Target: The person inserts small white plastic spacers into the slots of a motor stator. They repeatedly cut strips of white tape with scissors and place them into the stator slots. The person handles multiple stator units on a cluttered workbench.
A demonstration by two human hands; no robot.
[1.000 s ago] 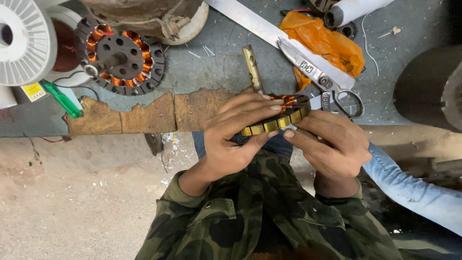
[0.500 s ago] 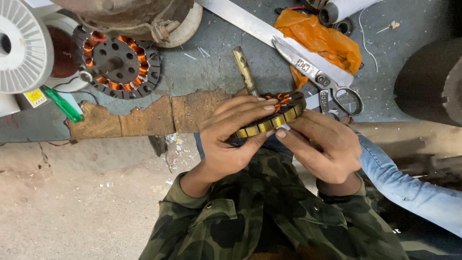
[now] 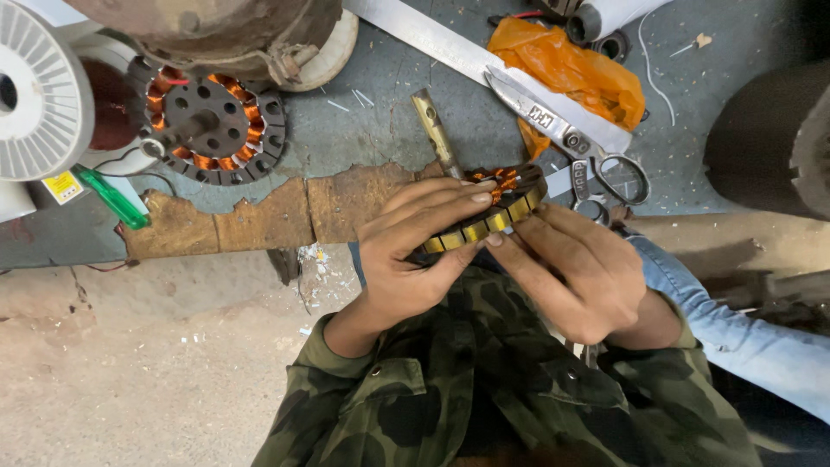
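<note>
Both my hands hold a round motor stator (image 3: 494, 207) with copper windings and yellowish slot pieces, at the near edge of the worn workbench (image 3: 259, 216). My left hand (image 3: 415, 251) lies over its left half, fingers stretched across the top. My right hand (image 3: 571, 268) grips its right rim from below, fingertips on the outer edge. Much of the stator is hidden under my fingers. My sleeves are camouflage fabric.
A second wound stator (image 3: 212, 130) lies on the bench at left, beside a white wire spool (image 3: 39, 91) and a green screwdriver (image 3: 112, 197). Large scissors (image 3: 571, 143), an orange plastic bag (image 3: 566, 73) and a metal rod (image 3: 434, 130) lie behind my hands. A blue-sleeved arm (image 3: 735, 333) reaches in at right.
My hands and the stator stay in nearly the same grip. The view has shifted slightly; my fingers have adjusted a little on the rim.
</note>
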